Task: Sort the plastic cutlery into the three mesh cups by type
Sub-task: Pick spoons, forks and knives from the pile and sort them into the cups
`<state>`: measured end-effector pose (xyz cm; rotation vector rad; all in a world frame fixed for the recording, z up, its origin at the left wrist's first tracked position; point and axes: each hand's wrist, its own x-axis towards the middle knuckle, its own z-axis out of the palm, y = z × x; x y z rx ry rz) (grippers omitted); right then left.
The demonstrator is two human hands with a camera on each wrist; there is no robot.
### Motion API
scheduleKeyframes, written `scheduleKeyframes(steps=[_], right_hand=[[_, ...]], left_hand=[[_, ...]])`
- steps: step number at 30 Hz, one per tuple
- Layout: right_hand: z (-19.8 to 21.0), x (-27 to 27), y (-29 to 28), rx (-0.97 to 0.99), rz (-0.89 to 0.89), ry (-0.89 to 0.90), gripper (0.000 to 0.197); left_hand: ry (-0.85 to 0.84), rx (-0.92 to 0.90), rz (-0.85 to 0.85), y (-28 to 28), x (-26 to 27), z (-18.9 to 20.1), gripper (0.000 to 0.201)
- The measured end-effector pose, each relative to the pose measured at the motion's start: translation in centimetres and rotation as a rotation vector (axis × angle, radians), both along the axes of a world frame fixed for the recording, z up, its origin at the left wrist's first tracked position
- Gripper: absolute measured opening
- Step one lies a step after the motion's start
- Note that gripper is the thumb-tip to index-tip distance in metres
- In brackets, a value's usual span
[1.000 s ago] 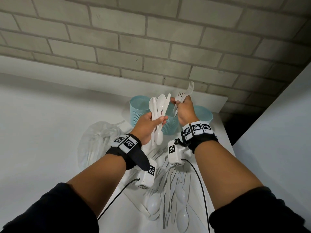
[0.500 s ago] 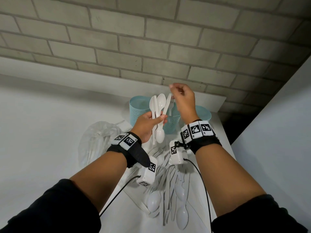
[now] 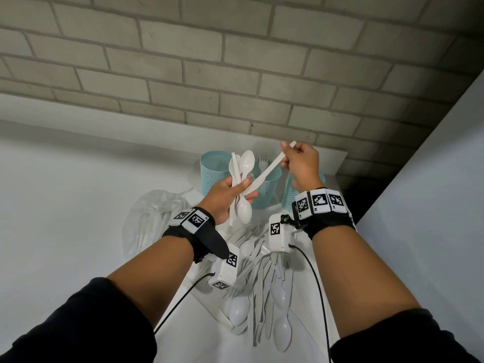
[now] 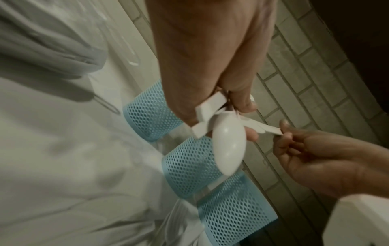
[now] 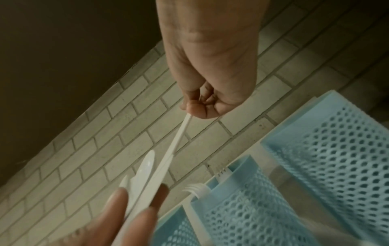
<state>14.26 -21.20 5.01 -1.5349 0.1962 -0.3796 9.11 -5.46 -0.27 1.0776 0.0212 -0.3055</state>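
My left hand [image 3: 235, 191] grips a bunch of white plastic spoons [image 3: 247, 162], one bowl hanging down [image 4: 228, 146]. My right hand [image 3: 289, 153] pinches the handle end of a white knife [image 3: 268, 171], whose blade still lies among the left hand's fingers [image 5: 134, 208]. The knife [image 5: 174, 144] slants up to the right, above the cups. Three blue mesh cups stand in a row by the brick wall: left [image 3: 209, 176], middle [image 3: 264, 197], right [image 3: 289, 199]. Fork tines [image 5: 195, 188] stick out of the middle cup [image 5: 242, 208].
A loose pile of white cutlery [image 3: 262, 284] lies on the white table under my wrists. A crumpled clear plastic bag [image 3: 154, 218] with more pieces sits to the left. The table edge and a dark gap [image 3: 351, 195] are at the right.
My right hand let go of the forks over the middle cup, took the knife's handle from the left hand's bunch and has drawn it up and to the right.
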Motion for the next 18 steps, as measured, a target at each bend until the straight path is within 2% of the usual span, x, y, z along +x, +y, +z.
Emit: scheduleKeyframes(steps=[2,3,5,8,12,16,18], right_hand=[[0.1,0.0,-0.4,-0.032,-0.025,-0.006,0.006],[0.0,-0.1,-0.6,-0.078,-0.04,-0.008,0.011],[-0.2,-0.1,-0.8,-0.24,-0.084,-0.025,0.016],[-0.6,-0.5,-1.1,-0.712,-0.115,-0.042,0.017],[-0.7,-1.5,-0.6,-1.312,-0.03,-0.028,0.031],[-0.8,-2.0,0.6,-1.524,0.158,-0.01,0.046],[-0.8,-1.8,0.9,-1.538,0.155,0.071,0.049]], left_hand=[[-0.006,0.017,0.016,0.1,0.0,0.1,0.009],[-0.011,0.037,0.028,0.1,0.0,0.1,0.009],[-0.027,0.079,0.053,-0.1,0.1,0.1,0.01],[-0.044,0.113,0.085,-0.1,0.1,0.1,0.02],[-0.054,0.135,0.123,-0.2,0.2,0.1,0.025],[-0.081,0.134,0.086,-0.4,0.1,0.5,0.021],[-0.079,0.134,0.108,-0.4,0.1,0.7,0.016]])
